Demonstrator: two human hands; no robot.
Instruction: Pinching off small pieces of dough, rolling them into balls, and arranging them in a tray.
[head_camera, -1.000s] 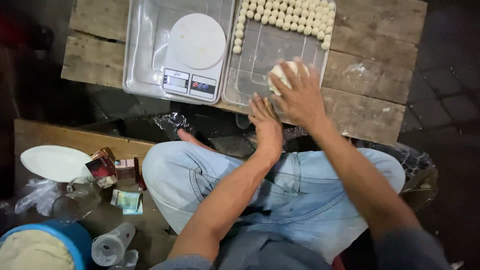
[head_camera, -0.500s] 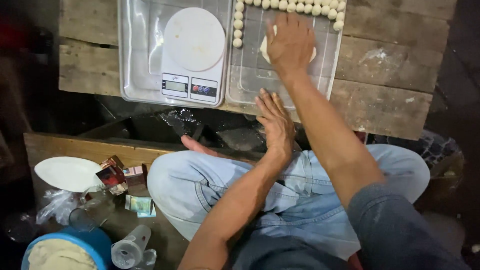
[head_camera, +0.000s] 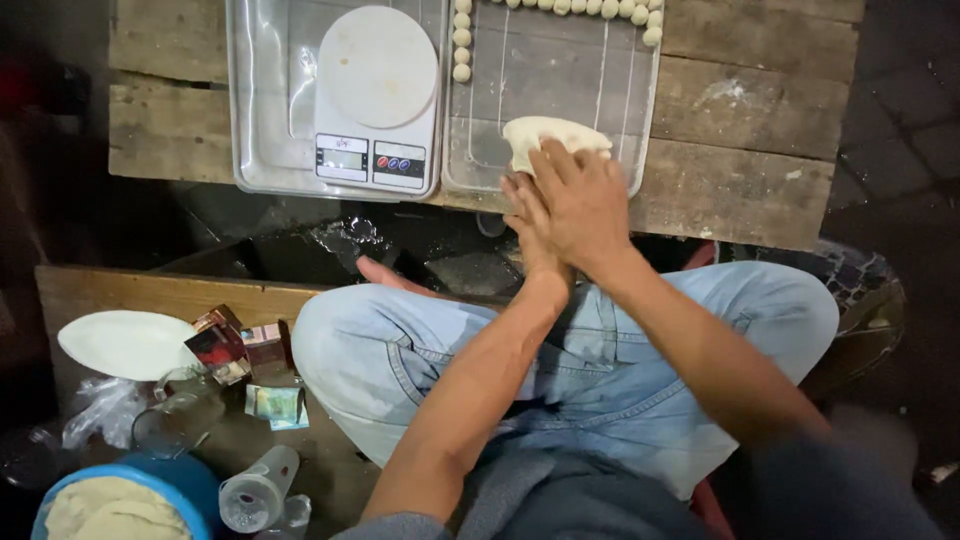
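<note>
Both hands (head_camera: 565, 205) now meet; dough (head_camera: 553, 137) pressed between.

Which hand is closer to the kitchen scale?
Left. The left hand sits under the dough piece, on the side toward the kitchen scale. The right hand lies over it, a bit farther away.

There is one view only, from a camera on the person's head. It looks steeply down over the person's own lap, with the knees in jeans (head_camera: 560, 370) near and the wooden table (head_camera: 760, 120) far. The hands (head_camera: 565, 205) are close, in the middle. At the left the floor things, such as a white plate (head_camera: 125, 343), are also seen.
</note>
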